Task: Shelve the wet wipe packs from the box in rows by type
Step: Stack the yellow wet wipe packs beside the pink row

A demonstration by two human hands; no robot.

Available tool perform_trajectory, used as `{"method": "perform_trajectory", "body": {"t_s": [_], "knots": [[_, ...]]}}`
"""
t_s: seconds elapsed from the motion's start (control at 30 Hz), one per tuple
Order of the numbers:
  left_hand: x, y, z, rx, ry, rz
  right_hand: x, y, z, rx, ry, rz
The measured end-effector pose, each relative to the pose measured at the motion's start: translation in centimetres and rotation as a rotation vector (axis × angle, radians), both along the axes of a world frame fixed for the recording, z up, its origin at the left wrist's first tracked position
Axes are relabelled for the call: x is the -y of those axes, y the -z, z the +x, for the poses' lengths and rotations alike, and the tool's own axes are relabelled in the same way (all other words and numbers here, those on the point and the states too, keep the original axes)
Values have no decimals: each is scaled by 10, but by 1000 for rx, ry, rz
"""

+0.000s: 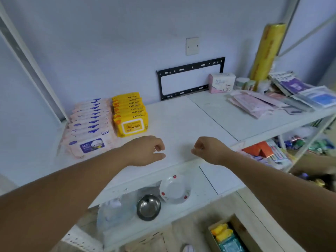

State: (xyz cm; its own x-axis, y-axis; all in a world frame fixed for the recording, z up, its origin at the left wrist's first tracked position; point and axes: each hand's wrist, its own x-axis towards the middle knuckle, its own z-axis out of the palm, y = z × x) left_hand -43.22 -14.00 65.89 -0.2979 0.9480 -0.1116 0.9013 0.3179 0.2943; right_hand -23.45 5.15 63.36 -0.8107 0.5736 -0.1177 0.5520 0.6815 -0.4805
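Note:
On the white shelf two rows of wet wipe packs stand at the left: a row of several pink packs against the wall side and a row of several yellow packs beside it. My left hand hovers over the shelf's front edge just in front of the yellow row, fingers curled, holding nothing. My right hand hangs a little to its right, also curled and empty. A cardboard box on the floor at the bottom right holds yellow and teal packs.
A black metal bracket leans on the wall behind the shelf. Pink and purple packets, a small pink box and a yellow film roll crowd the right end. On the lower shelf sit a steel bowl and a white plate.

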Motion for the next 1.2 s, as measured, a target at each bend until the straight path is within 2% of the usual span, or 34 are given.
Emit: {"method": "perform_trajectory", "body": {"t_s": [0.27, 0.43, 0.67, 0.8, 1.03, 1.2], "knots": [[-23, 26, 110, 81, 149, -112, 8, 27, 133, 160, 129, -32], [-56, 42, 160, 153, 164, -129, -18, 41, 198, 257, 111, -63], [-139, 95, 239, 225, 225, -263, -76, 97, 292, 367, 168, -148], [-178, 140, 281, 199, 218, -391, -107, 133, 345, 436, 175, -258], [-180, 207, 326, 212, 162, -589, -140, 197, 386, 524, 197, -398], [-180, 259, 318, 279, 85, -620, -140, 250, 381, 525, 201, -510]]}}
